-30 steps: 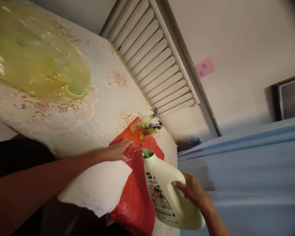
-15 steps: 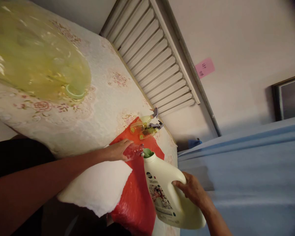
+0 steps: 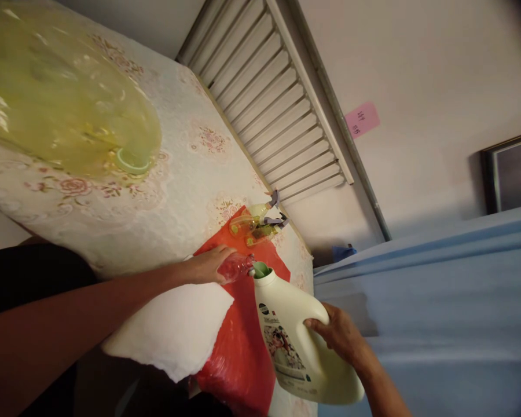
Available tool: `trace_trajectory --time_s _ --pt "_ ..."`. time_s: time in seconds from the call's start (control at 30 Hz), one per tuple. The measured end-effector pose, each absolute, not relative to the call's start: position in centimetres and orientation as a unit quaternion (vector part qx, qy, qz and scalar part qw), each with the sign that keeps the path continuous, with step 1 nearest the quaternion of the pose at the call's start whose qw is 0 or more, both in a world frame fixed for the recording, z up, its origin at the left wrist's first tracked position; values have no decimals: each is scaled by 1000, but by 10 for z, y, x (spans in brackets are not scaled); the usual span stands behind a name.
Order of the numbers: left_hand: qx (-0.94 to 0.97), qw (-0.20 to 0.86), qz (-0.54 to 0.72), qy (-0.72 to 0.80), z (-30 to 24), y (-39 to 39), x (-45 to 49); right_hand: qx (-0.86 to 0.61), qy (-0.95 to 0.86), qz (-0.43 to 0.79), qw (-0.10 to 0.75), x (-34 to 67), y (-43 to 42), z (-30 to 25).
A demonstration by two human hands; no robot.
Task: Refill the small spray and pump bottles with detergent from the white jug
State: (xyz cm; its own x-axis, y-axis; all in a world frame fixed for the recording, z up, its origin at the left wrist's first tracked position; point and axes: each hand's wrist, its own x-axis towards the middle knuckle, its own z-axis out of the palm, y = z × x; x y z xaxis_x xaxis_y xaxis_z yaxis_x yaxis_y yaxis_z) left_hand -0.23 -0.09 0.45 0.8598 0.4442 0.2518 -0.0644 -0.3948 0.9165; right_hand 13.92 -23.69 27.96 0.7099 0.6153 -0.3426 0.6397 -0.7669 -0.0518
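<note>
My right hand [image 3: 336,336] grips the handle of a large cream detergent jug [image 3: 295,341], tilted so that its green spout touches the mouth of a small clear bottle [image 3: 237,267]. My left hand [image 3: 208,265] is wrapped round that small bottle, holding it over a red plastic sheet [image 3: 243,341] on the table. Just beyond them two yellow spray bottles [image 3: 256,225] with grey triggers lie on the red sheet.
The table wears a floral cloth [image 3: 186,174]. A white cloth [image 3: 178,330] lies under my left forearm. A large yellow-green translucent container [image 3: 65,98] sits at the left. Behind are a louvred shutter [image 3: 273,98], a pink note [image 3: 362,120] on the wall and blue fabric [image 3: 438,301].
The jug's base has dropped slightly and my right hand has shifted a little with it. My left hand and the small bottle have stayed in place.
</note>
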Motion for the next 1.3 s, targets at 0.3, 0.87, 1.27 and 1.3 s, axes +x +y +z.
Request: trace_trajectory --time_s 0.3,0.87,1.27,1.3 --pt "801 536 238 120 11 -2 -5 927 327 -181 38 136 -235 280" --pt "792 537 267 112 14 -3 -7 926 331 -179 12 138 -236 280" --pt "792 536 268 114 17 -3 -8 924 335 -181 27 138 -235 281" --pt "791 538 266 115 16 -2 -8 925 334 -180 32 138 -235 281"
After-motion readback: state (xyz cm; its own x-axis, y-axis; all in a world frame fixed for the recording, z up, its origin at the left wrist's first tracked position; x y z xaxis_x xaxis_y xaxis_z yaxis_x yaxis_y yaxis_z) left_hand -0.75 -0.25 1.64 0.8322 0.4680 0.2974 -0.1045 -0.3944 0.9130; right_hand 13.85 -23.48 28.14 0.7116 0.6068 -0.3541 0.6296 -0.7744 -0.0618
